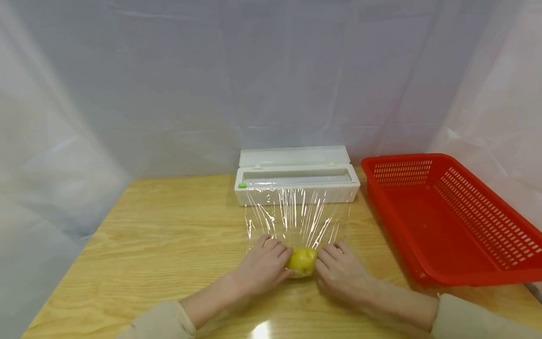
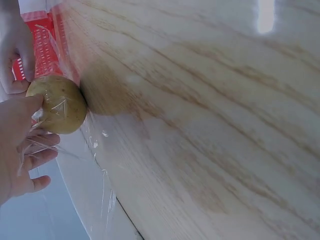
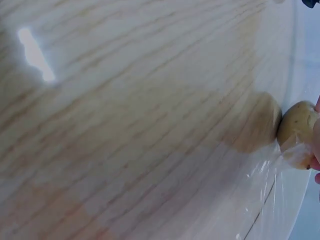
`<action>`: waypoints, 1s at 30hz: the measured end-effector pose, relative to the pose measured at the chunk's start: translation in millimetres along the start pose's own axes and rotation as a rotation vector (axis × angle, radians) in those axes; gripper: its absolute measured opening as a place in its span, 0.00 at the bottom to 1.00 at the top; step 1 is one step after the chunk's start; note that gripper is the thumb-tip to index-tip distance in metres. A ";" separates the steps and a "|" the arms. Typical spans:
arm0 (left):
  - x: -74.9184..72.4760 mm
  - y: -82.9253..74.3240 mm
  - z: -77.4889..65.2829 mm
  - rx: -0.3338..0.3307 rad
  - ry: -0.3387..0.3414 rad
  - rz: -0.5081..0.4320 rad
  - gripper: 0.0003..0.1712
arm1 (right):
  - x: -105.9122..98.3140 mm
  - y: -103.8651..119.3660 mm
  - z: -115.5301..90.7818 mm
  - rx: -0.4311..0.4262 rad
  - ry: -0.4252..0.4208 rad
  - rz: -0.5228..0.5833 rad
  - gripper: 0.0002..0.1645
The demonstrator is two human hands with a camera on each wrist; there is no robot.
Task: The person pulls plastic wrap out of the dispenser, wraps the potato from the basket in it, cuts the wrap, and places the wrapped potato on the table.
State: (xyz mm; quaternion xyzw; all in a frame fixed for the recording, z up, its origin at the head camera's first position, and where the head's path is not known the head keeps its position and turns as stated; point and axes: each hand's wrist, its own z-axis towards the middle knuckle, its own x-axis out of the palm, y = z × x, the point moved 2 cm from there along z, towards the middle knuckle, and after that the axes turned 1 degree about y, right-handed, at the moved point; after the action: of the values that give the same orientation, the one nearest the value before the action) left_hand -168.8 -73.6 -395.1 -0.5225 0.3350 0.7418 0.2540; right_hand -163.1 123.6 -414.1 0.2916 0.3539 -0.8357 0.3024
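A rounded yellow fruit with small brown specks (image 1: 302,260) is on the wooden table between both hands, with clear cling film (image 1: 292,221) over it. The film stretches back to a white dispenser box (image 1: 296,195). My left hand (image 1: 266,261) grips the left side of the fruit through the film. In the left wrist view its thumb presses the fruit (image 2: 62,107), and film lies across the curled fingers. On the other side my right hand (image 1: 342,268) holds the fruit's right end and the film. Only fingertips of that hand show in the right wrist view, beside the fruit (image 3: 297,125).
The dispenser's lid (image 1: 294,156) stands raised, and a green slider (image 1: 242,185) sits at its left end. A red plastic basket (image 1: 398,235) stands to the right. The wooden table (image 1: 169,226) runs back to a white sheet hanging behind.
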 end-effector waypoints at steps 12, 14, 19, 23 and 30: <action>1.1 2.0 -1.9 0.010 -0.021 -0.021 0.24 | 1.2 -10.8 5.8 0.011 -0.073 0.001 0.16; 1.1 2.0 -1.7 0.011 -0.030 -0.022 0.23 | -1.0 -7.4 6.7 0.012 -0.076 0.034 0.17; 1.6 3.4 -1.2 0.008 -0.045 -0.044 0.22 | -2.5 5.9 5.4 0.071 0.042 0.111 0.33; 2.3 4.0 -1.7 0.003 -0.066 -0.082 0.22 | 5.0 9.6 1.5 0.176 0.119 0.123 0.42; 6.0 5.8 -2.8 -0.057 -0.055 -0.206 0.22 | 15.6 1.4 1.3 0.264 0.223 0.191 0.34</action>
State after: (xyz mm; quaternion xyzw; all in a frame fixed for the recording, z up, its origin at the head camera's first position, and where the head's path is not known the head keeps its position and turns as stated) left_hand -173.2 -79.3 -400.1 -0.5404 0.2512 0.7352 0.3229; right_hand -172.6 117.1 -424.8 0.4517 0.2430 -0.8049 0.2985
